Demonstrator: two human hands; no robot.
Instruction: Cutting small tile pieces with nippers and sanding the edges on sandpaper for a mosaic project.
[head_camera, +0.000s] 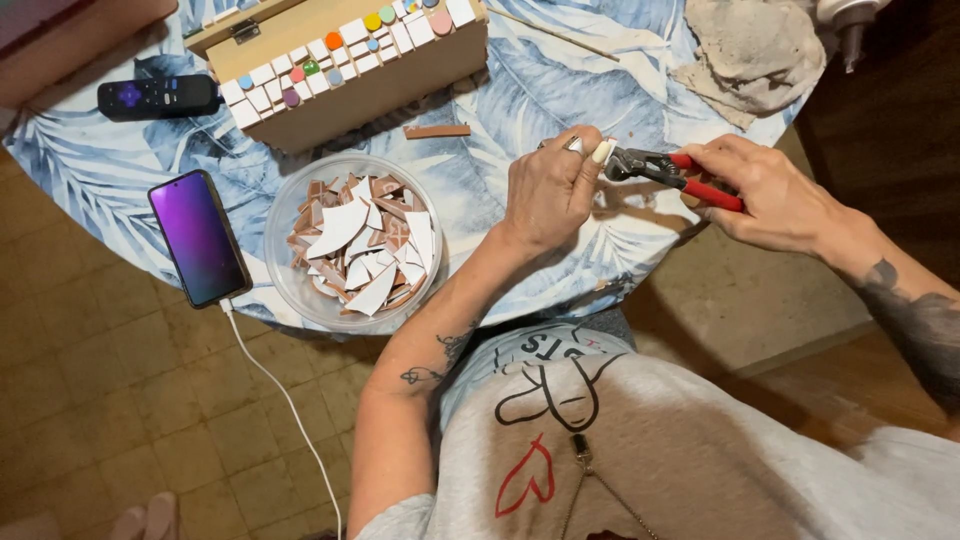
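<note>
My left hand (548, 190) pinches a small white tile piece (604, 151) between thumb and fingers over the round table (520, 85). My right hand (770, 190) grips the red handles of tile nippers (668, 170), whose dark jaws meet the tile piece at my left fingertips. A clear bowl (352, 240) full of broken white and brown tile shards sits to the left of my left hand.
A wooden box (345, 60) covered with white and coloured mosaic tiles stands at the back. A loose brown tile strip (437, 131) lies before it. A phone (199, 238) on a white cable, a black remote (158, 97) and a grey rag (752, 48) also rest on the leaf-patterned cloth.
</note>
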